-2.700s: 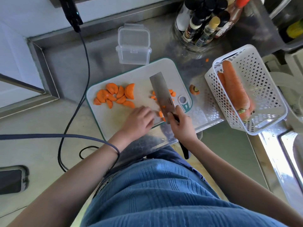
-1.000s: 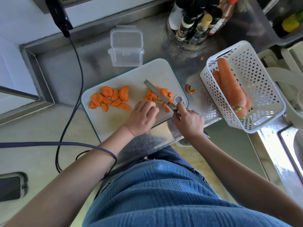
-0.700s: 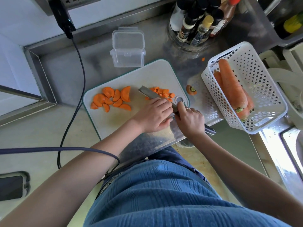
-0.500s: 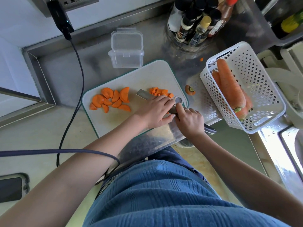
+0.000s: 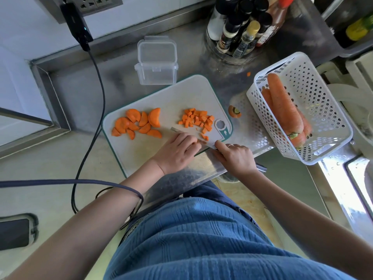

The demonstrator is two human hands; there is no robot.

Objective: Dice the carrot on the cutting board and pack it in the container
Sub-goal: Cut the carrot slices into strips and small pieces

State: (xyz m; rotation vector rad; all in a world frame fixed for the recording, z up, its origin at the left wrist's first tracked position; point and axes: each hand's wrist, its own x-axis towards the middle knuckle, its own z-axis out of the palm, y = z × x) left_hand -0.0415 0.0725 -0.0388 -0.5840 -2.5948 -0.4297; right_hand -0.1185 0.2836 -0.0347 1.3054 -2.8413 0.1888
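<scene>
Dicing half done, knife low on the board.

Head view: the right hand [image 5: 235, 156] grips the knife [image 5: 182, 132] by its handle, fingers curled round it; the left hand [image 5: 177, 151] rests curled against the blade, seemingly wiping bits off, holding nothing visible. Dice [image 5: 196, 119] sit right on the board [image 5: 141, 152], slices [image 5: 137, 123] left, uncut. The container [image 5: 156, 61] stands open behind, unobstructed. A basket [image 5: 323, 102] holds whole carrots.

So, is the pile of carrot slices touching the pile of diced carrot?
Apart. The head view shows bare cutting board between the carrot slices and the diced carrot.
</scene>
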